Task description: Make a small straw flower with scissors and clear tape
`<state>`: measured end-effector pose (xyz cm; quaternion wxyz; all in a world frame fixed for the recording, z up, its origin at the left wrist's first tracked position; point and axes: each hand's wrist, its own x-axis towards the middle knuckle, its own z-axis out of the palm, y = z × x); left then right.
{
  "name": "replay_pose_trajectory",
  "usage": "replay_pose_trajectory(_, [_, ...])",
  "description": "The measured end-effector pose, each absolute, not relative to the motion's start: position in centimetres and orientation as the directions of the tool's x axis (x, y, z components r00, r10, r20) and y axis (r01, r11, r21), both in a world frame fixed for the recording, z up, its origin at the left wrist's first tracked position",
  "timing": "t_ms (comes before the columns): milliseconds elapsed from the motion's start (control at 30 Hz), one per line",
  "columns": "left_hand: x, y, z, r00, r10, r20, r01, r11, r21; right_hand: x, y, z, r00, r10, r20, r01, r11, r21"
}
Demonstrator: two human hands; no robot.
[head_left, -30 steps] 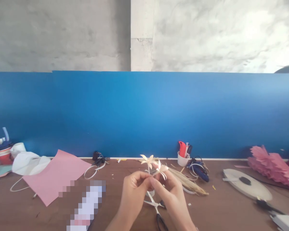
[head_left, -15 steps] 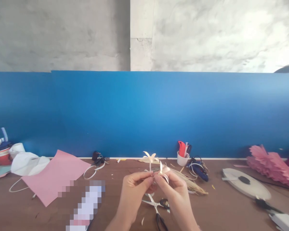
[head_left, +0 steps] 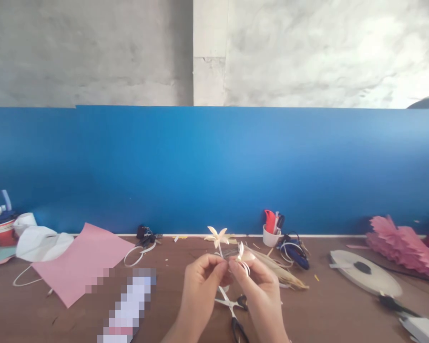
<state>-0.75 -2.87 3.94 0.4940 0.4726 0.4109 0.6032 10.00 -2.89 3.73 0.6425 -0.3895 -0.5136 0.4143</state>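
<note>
A small cream flower [head_left: 218, 236] with pointed petals stands upright on a thin stem at the centre of the head view. My left hand [head_left: 202, 281] pinches that stem between thumb and forefinger. My right hand [head_left: 255, 283] is closed on a looped white strip [head_left: 243, 267], its fingertips close against those of my left hand. Open scissors [head_left: 231, 305] with black handles lie on the table below and between my hands. Behind my right hand lies a bundle of dry straw-coloured strips [head_left: 284, 274].
A white cup [head_left: 271, 236] holds red and dark tools near the blue partition [head_left: 200, 166]. Pink paper [head_left: 87, 257] and white sheets lie left; a flat white reel [head_left: 366, 272], a pink ruffled bundle [head_left: 407, 243] and a white adapter [head_left: 423, 329] lie right.
The flower has shifted slightly left and turned, so its petals show more openly. My left hand is tilted a little differently, and the looped strip in my right hand has turned slightly.
</note>
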Motion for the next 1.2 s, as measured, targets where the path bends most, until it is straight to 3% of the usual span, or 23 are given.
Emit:
replay_pose_trajectory(133, [-0.8, -2.9, 4.1, -0.097, 0.970, 0.221, -0.126, -0.232, 0.965, 9.9, -2.9, 4.1, 0.102, 0.949, 0.297, -0.157, 0.310, -0.938])
replay_pose_trajectory(267, [-1.4, -2.5, 3.9, -0.123, 0.967, 0.222, -0.057, -0.230, 0.971, 10.2, -2.2, 4.4, -0.058, 0.957, 0.286, -0.135, 0.276, -0.952])
replay_pose_trajectory(400, [-1.9, -2.2, 3.8, -0.203, 0.953, 0.223, -0.011, -0.230, 0.973, 10.5, -2.0, 4.0, -0.108, 0.954, 0.280, 0.134, 0.293, -0.947])
replay_pose_trajectory(533, [-2.1, -2.1, 3.6, -0.248, 0.936, 0.249, 0.102, -0.230, 0.968, 10.5, -2.8, 3.4, -0.013, 0.878, 0.479, 0.465, 0.430, -0.774])
replay_pose_trajectory(700, [-1.4, -2.7, 2.9, -0.230, 0.930, 0.285, 0.314, -0.206, 0.927, 10.5, -2.9, 2.4, 0.026, 0.655, 0.755, 0.664, 0.553, -0.503])
replay_pose_trajectory(900, [-0.9, -3.3, 2.7, -0.121, 0.930, 0.346, 0.442, -0.262, 0.858, 10.2, -2.4, 2.5, 0.005, 0.629, 0.777, 0.741, 0.519, -0.425])
replay_pose_trajectory(1200, [-0.8, -2.8, 2.5, -0.069, 0.945, 0.320, 0.429, -0.262, 0.865, 10.2, -2.1, 2.4, -0.079, 0.639, 0.766, 0.827, 0.471, -0.307])
